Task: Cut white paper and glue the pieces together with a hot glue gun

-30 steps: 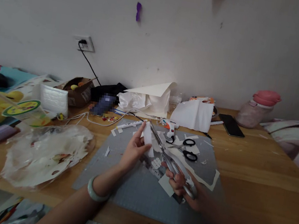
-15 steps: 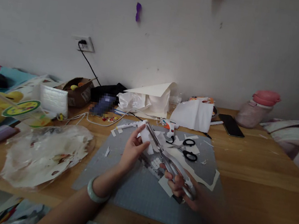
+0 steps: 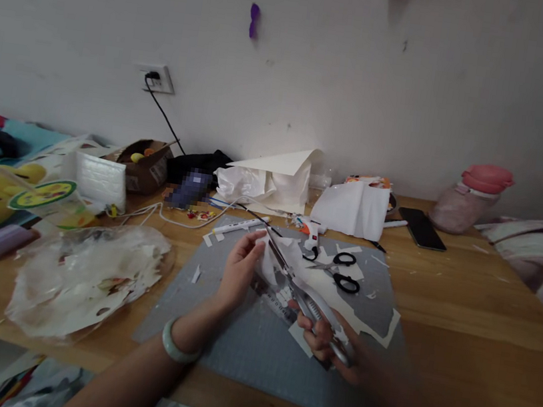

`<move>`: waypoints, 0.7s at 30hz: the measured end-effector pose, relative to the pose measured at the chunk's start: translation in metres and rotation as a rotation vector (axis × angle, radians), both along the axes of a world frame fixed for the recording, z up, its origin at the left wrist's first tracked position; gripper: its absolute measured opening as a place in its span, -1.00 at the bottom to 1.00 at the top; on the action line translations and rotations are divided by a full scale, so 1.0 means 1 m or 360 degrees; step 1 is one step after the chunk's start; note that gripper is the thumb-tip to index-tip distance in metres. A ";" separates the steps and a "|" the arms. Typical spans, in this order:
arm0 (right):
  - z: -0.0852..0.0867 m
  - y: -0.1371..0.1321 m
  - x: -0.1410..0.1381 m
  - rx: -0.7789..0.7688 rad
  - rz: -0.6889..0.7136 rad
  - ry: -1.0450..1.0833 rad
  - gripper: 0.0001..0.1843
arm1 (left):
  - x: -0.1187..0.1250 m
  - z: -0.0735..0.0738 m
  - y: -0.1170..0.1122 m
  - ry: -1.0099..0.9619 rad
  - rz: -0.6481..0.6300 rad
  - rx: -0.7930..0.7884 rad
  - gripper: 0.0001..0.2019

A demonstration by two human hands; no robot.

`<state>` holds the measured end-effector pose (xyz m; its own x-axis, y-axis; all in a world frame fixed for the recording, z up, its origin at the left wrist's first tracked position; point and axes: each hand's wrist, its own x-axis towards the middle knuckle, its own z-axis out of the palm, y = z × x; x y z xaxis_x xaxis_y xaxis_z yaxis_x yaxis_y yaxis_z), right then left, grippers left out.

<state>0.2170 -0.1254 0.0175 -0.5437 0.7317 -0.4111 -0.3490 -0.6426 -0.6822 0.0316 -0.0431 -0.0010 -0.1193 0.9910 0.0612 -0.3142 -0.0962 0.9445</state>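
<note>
My left hand [image 3: 238, 270] pinches a small white paper piece [image 3: 270, 265] above a grey cutting mat [image 3: 251, 345]. My right hand [image 3: 332, 343] grips the handles of large silver scissors [image 3: 303, 292], whose blades point up and left and cut into the paper piece. A second pair of scissors with black handles [image 3: 340, 270] lies on the mat just behind. Paper offcuts and a printed sheet lie under the hands.
A clear plastic bag of scraps [image 3: 84, 275] lies at the left. A glue gun [image 3: 312, 233], a marker [image 3: 241, 225], white sheets [image 3: 351, 208], a phone [image 3: 421, 228] and a pink-lidded jar [image 3: 469, 197] stand toward the wall. A cable runs to the wall socket [image 3: 158, 78].
The left hand has turned the paper piece down and to the right, and the scissor blades have closed further into it.
</note>
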 end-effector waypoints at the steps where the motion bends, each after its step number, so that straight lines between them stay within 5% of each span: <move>1: 0.000 0.000 0.000 0.0008 -0.0001 -0.0001 -0.74 | 0.001 0.001 0.000 -0.0049 0.0003 -0.0022 -0.63; 11: -0.002 0.000 0.000 0.0063 0.0058 -0.0104 -0.62 | 0.007 0.009 -0.004 -0.0229 -0.0244 -0.0325 -0.68; 21: -0.003 -0.001 0.000 0.0107 0.0069 -0.0088 -0.60 | 0.006 0.009 -0.001 -0.0272 -0.0013 -0.0148 -0.64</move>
<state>0.2173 -0.1263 0.0146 -0.5533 0.7350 -0.3920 -0.2823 -0.6082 -0.7419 0.0373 -0.0445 0.0077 -0.1119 0.9924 -0.0513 -0.4712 -0.0075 0.8820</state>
